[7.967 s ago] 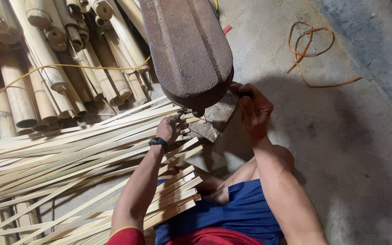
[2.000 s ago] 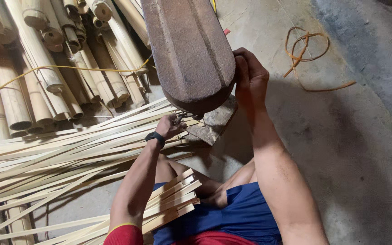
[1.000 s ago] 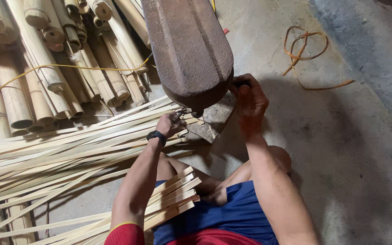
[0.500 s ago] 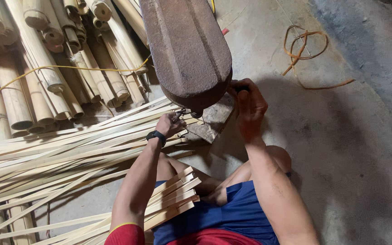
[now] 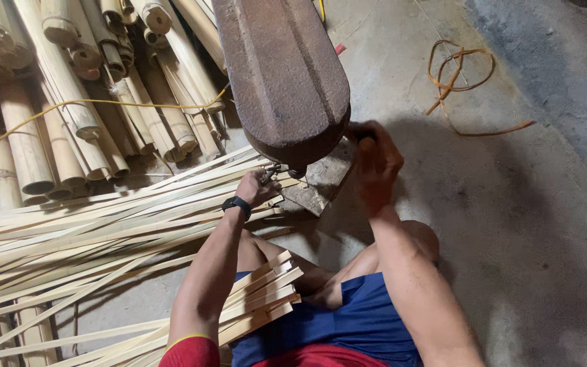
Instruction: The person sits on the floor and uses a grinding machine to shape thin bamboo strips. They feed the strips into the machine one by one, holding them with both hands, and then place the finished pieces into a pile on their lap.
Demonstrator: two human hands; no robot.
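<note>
Across the left half of the frame we see a broad heap of split bamboo strips [image 5: 90, 231], pale, flat and long, fanned over the grey concrete floor [image 5: 524, 224]. Above them, in the upper left, lie round bamboo poles [image 5: 56, 115], hollow at their cut ends, with a thin yellow cord [image 5: 69, 104] looped over them. At top centre hangs a rusty brown metal blade [image 5: 283, 75], wide, ridged and rounded at its lower end. A shorter bundle of strips [image 5: 253, 306] rests on our lap at the bottom. Our right hand [image 5: 375, 163] is curled tight around a dark handle just right of the blade. Our left hand [image 5: 256, 188], with a black wristband [image 5: 237, 204], is closed on the strip ends beneath the blade. An orange string [image 5: 460, 81] coils upper right.
</note>
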